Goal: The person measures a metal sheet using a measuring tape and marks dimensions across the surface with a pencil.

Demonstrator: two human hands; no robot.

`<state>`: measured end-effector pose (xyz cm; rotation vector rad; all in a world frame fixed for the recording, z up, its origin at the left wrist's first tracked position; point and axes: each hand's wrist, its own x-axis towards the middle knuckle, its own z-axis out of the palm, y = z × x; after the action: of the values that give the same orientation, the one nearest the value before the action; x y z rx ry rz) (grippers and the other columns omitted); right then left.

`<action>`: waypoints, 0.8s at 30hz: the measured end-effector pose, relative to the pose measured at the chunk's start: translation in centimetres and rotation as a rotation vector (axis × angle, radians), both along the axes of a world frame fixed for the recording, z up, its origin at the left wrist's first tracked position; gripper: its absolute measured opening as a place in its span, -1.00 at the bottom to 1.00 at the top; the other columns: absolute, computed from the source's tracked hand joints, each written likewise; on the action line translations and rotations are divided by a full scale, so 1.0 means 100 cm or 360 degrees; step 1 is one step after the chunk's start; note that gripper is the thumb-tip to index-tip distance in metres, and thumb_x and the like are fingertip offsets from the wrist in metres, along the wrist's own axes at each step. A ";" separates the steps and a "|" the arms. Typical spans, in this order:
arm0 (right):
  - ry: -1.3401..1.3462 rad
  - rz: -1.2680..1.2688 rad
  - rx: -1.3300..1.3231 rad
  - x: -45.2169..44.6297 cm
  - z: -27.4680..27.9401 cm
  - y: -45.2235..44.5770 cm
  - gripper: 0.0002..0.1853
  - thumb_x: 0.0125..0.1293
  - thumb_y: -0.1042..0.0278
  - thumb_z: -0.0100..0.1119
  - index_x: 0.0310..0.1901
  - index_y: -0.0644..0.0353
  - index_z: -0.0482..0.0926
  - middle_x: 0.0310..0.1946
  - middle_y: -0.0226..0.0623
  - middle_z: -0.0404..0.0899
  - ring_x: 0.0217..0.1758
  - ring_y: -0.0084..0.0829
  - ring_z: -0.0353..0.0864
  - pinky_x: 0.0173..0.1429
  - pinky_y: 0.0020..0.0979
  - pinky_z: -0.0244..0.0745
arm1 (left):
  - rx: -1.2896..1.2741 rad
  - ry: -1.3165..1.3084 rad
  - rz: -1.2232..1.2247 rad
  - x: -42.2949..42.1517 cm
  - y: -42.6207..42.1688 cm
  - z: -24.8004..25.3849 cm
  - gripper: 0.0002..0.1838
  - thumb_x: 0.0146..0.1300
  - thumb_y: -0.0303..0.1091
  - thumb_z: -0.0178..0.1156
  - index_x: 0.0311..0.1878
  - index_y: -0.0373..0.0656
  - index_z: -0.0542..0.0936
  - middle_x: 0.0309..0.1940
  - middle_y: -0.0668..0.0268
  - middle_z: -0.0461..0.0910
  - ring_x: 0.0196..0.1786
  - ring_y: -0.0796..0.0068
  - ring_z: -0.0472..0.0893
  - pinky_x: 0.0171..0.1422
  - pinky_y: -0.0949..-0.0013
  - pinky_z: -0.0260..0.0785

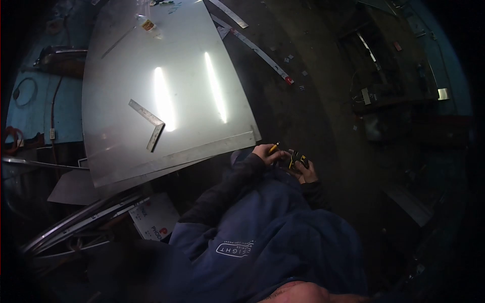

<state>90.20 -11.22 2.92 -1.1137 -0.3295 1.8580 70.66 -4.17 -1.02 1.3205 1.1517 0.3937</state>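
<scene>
My left hand point(263, 153) is closed around a yellow pen-like marker point(273, 148) with a dark tip that points up and right. My right hand point(309, 174) grips a black-and-yellow tape measure point(299, 160) in front of my body. Both hands are close together, just off the near right corner of a large metal sheet point(121, 86). On that sheet lies a metal try square point(157, 132), to the left of my hands. A flat metal strip point(212, 145) runs along the sheet's near edge.
A clear plastic bottle point(147, 24) lies at the sheet's far end. Beyond its right edge, a long straight bar point(262, 56) with a red end rests on the dark floor. A printed white box point(151, 216) and metal trim point(91, 212) sit low on the left.
</scene>
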 end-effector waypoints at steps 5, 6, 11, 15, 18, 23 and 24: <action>-0.0723 0.0617 0.0480 0.061 -0.032 0.040 -0.44 0.12 0.18 0.34 0.11 0.26 0.45 -0.01 -0.21 0.53 0.01 -0.47 0.53 0.07 -0.44 0.43 | 0.0189 0.0069 0.0047 0.054 0.023 -0.010 -0.58 0.09 0.01 0.33 -0.28 -0.21 0.60 -0.40 0.25 0.64 -0.34 0.45 0.62 -0.17 0.38 0.44; -0.0878 0.0666 0.0616 0.064 -0.028 0.050 -0.42 0.10 0.14 0.34 0.12 0.25 0.45 0.00 -0.19 0.53 0.04 -0.42 0.51 0.11 -0.41 0.40 | 0.0021 -0.0081 0.0101 0.063 0.027 -0.032 -0.58 0.06 0.01 0.35 -0.29 -0.20 0.61 -0.41 0.26 0.64 -0.35 0.46 0.61 -0.18 0.37 0.44; -0.1433 0.0795 0.0816 0.098 -0.031 0.110 -0.42 0.08 0.09 0.34 0.10 0.20 0.46 0.01 -0.14 0.51 0.12 -0.27 0.49 0.20 -0.34 0.34 | -0.0024 -0.0031 -0.0038 0.108 0.093 -0.040 -0.57 -0.03 0.05 0.41 -0.36 -0.15 0.62 -0.48 0.28 0.62 -0.37 0.49 0.60 -0.21 0.34 0.43; -0.1700 0.1001 0.0942 0.151 -0.055 0.176 -0.43 0.09 0.02 0.31 0.06 0.21 0.47 -0.03 -0.09 0.51 0.06 -0.18 0.51 0.14 -0.28 0.38 | -0.0039 -0.0096 -0.0337 0.151 0.170 -0.061 -0.49 -0.03 0.15 0.37 -0.27 -0.14 0.61 -0.39 0.26 0.63 -0.28 0.45 0.60 -0.16 0.32 0.41; -0.1793 0.1027 0.1010 0.185 -0.049 0.227 -0.39 0.18 -0.13 0.15 0.09 0.22 0.43 -0.04 0.03 0.49 0.05 -0.03 0.48 0.16 -0.20 0.36 | -0.0222 -0.0348 -0.0328 0.178 0.223 -0.094 -0.49 0.10 -0.01 0.33 -0.01 -0.20 0.57 -0.22 0.27 0.62 -0.16 0.44 0.58 -0.03 0.37 0.40; -0.1990 0.1144 0.1027 0.256 -0.045 0.308 -0.59 0.22 0.07 0.08 0.05 0.07 0.42 -0.12 0.04 0.48 -0.01 -0.02 0.47 0.12 -0.17 0.34 | -0.0185 -0.0641 0.0167 0.180 0.331 -0.024 -0.78 0.12 -0.31 0.34 -0.43 -0.19 0.50 -0.55 0.51 0.44 -0.47 0.69 0.37 -0.36 0.53 0.23; -0.1997 0.1117 0.1055 0.267 -0.049 0.324 -0.59 0.22 0.07 0.08 0.05 0.07 0.42 -0.12 0.04 0.48 -0.01 -0.02 0.47 0.12 -0.17 0.34 | -0.0142 -0.0532 0.0198 0.174 0.350 -0.009 -0.79 0.13 -0.33 0.33 -0.45 -0.20 0.50 -0.55 0.49 0.46 -0.46 0.68 0.40 -0.33 0.54 0.26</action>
<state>116.92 21.16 -2.02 -1.6275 -2.0741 1.0944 88.03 30.83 -1.92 1.0607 0.9595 0.6220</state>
